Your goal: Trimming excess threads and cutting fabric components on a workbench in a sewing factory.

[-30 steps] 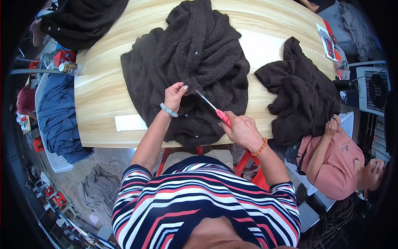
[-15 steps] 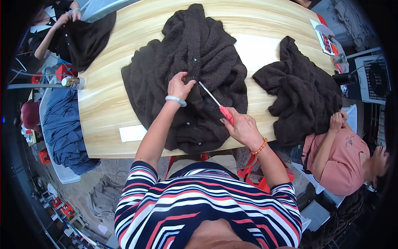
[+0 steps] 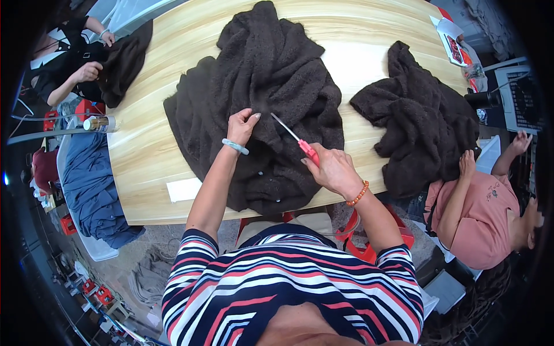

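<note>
A dark brown fuzzy knit garment (image 3: 277, 69) lies bunched on the table in front of me, with a few small shiny white dots on its lower part. My left hand (image 3: 241, 127), wearing a pale bangle, has thumb and fingers drawn together on the cloth near its middle. In my right hand (image 3: 334, 172), with orange beads at the wrist, is a red-handled tool (image 3: 309, 152) with a thin metal shaft. The shaft's tip points up-left, just right of my left thumb and over the garment. Its exact kind I cannot make out.
Another dark brown garment (image 3: 421, 115) lies at right, touched by a co-worker in pink (image 3: 479, 225). At far left another person's hand (image 3: 88, 72) handles dark cloth. A white paper (image 3: 184, 190), a small jar (image 3: 99, 124) and a bin of blue clothing (image 3: 95, 179) are on the left.
Both my hands have shifted slightly left, the tool's tip with them. The cloth under them has moved, covering a white dot. The left co-worker's hands have moved apart; the right one's have too.
</note>
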Tool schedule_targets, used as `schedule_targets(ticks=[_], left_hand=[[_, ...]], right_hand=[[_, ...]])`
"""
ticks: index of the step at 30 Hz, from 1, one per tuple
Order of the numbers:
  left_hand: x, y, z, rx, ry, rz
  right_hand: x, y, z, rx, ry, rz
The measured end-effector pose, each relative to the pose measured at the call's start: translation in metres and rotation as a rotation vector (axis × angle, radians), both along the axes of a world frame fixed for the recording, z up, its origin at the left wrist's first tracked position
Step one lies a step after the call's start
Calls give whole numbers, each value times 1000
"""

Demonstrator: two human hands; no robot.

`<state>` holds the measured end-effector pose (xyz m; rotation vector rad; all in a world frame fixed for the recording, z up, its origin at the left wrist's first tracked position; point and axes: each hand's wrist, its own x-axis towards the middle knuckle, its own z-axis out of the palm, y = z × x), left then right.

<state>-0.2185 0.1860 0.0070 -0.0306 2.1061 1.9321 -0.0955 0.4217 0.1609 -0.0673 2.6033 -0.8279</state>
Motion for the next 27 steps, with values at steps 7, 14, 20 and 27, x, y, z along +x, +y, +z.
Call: schedule_targets(ticks=[7,14,20,27], left_hand=[[-22,4,22,-346,177,135],[-76,37,41,-706,344,164],[-79,22,23,-383,70,7],[-67,3,3,-254,88,-27]], right_hand=[[-4,8,-8,-60,0,22],[-23,13,-7,-66,102,-87],[-49,12,-3,-4,57,-46],[-60,8,-3,-2,15,53]])
